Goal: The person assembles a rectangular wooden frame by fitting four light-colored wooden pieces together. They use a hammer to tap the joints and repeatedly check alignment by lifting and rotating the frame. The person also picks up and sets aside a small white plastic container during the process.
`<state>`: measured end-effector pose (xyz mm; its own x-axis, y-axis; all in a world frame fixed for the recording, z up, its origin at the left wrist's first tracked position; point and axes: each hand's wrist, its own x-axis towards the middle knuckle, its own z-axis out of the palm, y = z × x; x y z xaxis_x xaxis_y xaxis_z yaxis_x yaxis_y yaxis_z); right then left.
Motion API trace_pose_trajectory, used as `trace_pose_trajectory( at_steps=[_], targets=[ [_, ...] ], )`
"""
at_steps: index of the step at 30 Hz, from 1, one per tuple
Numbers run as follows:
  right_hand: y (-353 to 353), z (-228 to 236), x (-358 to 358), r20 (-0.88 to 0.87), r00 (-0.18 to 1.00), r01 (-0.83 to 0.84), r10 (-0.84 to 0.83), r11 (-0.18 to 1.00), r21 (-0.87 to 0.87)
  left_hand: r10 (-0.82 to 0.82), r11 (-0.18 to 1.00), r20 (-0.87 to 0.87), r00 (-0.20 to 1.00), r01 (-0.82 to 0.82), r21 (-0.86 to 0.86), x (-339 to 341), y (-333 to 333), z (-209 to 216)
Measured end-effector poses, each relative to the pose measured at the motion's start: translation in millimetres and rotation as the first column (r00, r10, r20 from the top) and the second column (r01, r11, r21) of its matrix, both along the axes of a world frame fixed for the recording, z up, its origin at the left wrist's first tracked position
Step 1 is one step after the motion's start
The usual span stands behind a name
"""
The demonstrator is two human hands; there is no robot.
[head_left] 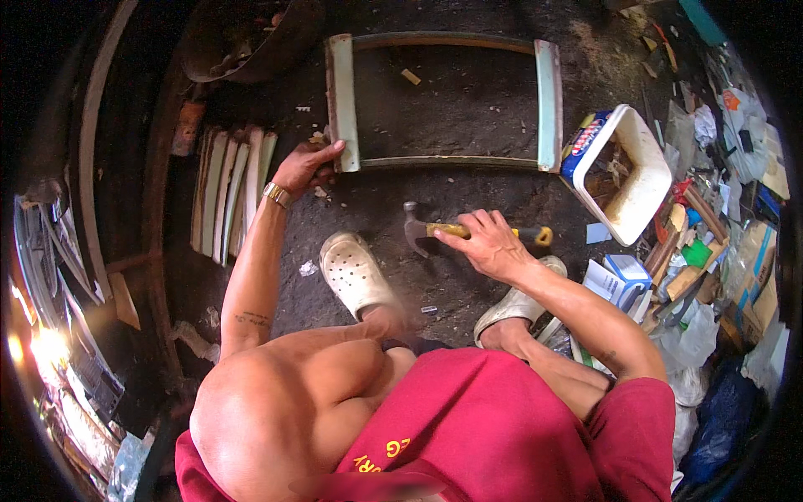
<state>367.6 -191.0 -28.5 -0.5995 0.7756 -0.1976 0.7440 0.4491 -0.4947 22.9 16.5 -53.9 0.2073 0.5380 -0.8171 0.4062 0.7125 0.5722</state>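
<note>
A rectangular wooden frame point(548, 109) lies on the dark ground ahead of me, its two short sides painted pale green. My left hand point(308, 167) is closed on the near left corner of this frame, thumb over the painted side piece; some of its fingers are hidden beneath. In my right hand point(487, 243) is a claw hammer point(441, 229) with a yellow and black handle. The hammer's steel head points left, above the ground and short of the frame's near rail. My fingers wrap the middle of the handle.
A white plastic tub point(648, 180) with scraps inside tilts beside the frame's right end. Painted wood strips point(230, 188) are stacked at left. Wood offcuts, bags and a blue-white box point(623, 280) crowd the right. A large round basin point(242, 42) stands far left. My feet wear pale clogs point(355, 272).
</note>
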Motion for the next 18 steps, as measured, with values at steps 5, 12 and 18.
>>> trace_pose_trajectory(
  at_steps=[5, 12, 18],
  targets=[
    [15, 16, 10, -0.133, 0.99, 0.059, -0.048, 0.995, 0.084, 0.079, 0.997, -0.03, 0.996, -0.079, -0.014, 0, -7, -1],
    [53, 61, 43, -0.109, 0.994, 0.003, 0.005, 0.997, 0.071, 0.063, 0.997, 0.036, 0.997, -0.061, -0.051, -4, -9, -12],
    [96, 104, 152, 0.052, 0.979, 0.172, -0.199, 0.93, 0.324, 0.006, 0.998, -0.001, 1.0, -0.006, 0.057, -3, -11, -9]
  ],
)
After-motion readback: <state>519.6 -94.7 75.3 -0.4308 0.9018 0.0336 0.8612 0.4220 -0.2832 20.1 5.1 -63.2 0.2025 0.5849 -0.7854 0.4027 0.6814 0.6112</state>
